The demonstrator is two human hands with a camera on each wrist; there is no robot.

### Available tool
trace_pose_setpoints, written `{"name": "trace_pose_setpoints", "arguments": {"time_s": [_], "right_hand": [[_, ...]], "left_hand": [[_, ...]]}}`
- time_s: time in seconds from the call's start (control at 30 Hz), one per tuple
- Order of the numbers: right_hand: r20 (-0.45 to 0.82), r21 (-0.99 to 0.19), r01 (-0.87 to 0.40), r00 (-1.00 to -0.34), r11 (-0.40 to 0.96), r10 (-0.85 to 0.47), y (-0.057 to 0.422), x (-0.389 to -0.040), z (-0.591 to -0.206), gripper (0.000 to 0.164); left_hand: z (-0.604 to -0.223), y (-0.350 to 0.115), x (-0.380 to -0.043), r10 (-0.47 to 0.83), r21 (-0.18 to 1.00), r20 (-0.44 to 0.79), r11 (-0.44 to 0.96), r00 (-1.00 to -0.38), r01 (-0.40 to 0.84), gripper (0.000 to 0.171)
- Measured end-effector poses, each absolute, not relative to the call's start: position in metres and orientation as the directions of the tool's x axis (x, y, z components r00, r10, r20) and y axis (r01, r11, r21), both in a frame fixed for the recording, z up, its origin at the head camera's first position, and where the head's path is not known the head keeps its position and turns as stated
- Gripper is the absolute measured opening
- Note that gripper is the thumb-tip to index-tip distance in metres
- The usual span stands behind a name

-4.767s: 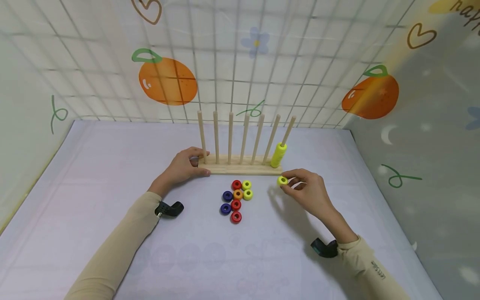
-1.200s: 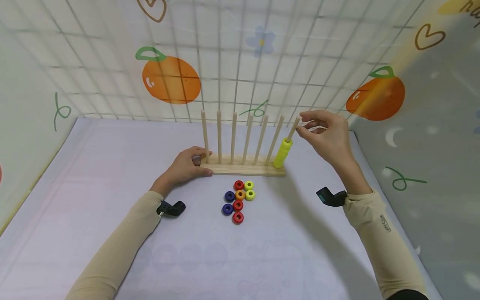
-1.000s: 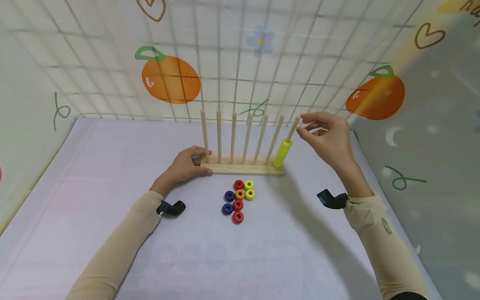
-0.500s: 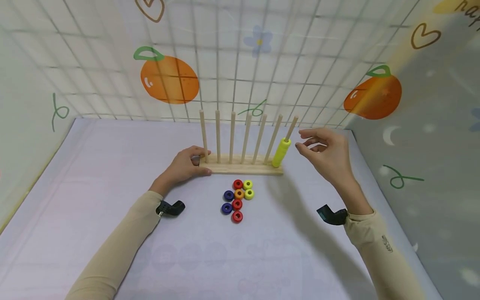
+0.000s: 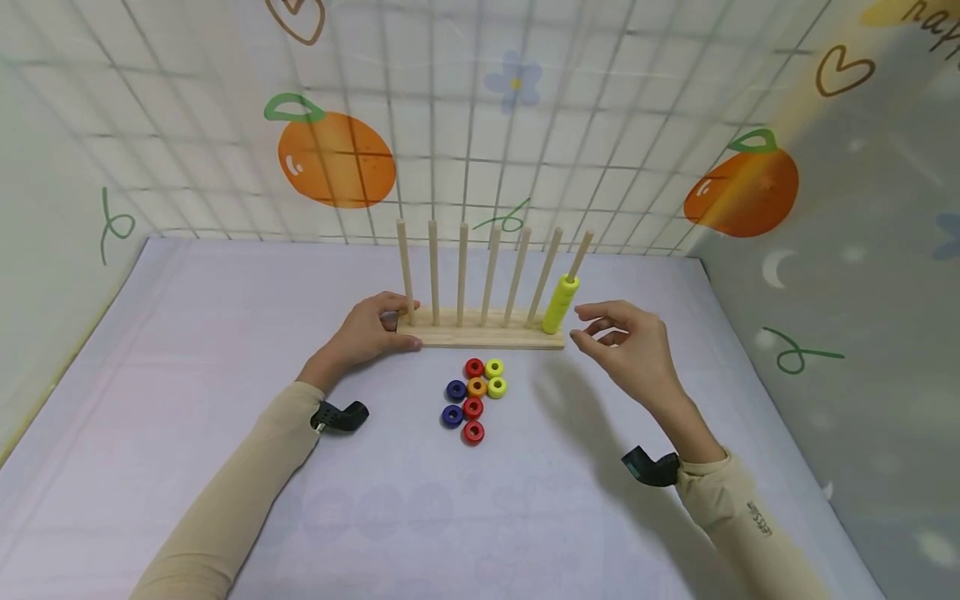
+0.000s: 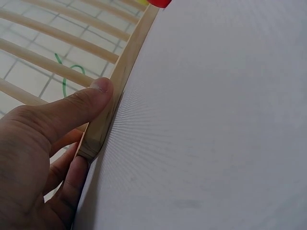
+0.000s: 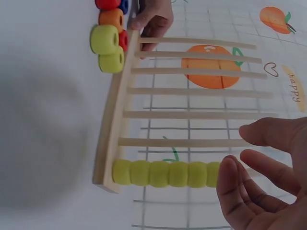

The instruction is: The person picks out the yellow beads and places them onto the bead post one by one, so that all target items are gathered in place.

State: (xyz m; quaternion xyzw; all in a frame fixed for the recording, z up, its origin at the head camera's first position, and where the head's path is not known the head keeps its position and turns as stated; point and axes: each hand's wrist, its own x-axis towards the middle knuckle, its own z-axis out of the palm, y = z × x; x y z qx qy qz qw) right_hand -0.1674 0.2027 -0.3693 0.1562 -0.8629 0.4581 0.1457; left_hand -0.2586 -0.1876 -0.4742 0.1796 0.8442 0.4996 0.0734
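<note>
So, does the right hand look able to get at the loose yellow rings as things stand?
Probably yes: the right hand holds nothing, and in the head view no object stands between it and the loose yellow rings, which lie uncovered.

A pale, faintly lilac table point(image 5: 225, 333) carries everything. Toward its far side a long wooden rack point(image 5: 480, 335) stands flat on its base. Just in front, in a close cluster, lie three red rings point(image 5: 472, 408), two yellow rings point(image 5: 497, 387), two dark blue rings point(image 5: 452, 416) and one orange ring point(image 5: 477, 387). Nearer the front, the surface seems to show faint round marks point(image 5: 381, 512), too dim to make out.
</note>
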Motion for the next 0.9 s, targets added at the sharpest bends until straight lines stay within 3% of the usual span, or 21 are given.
{"name": "trace_pose_setpoints", "arguments": {"time_s": [0.9], "right_hand": [[0.134, -0.862, -0.234, -0.961, 0.450, -0.243, 0.162, -0.151, -0.431, 0.031]], "left_hand": [[-0.478, -0.188, -0.259, 0.363, 0.858, 0.059, 0.457, -0.930, 0.233, 0.071]]}}
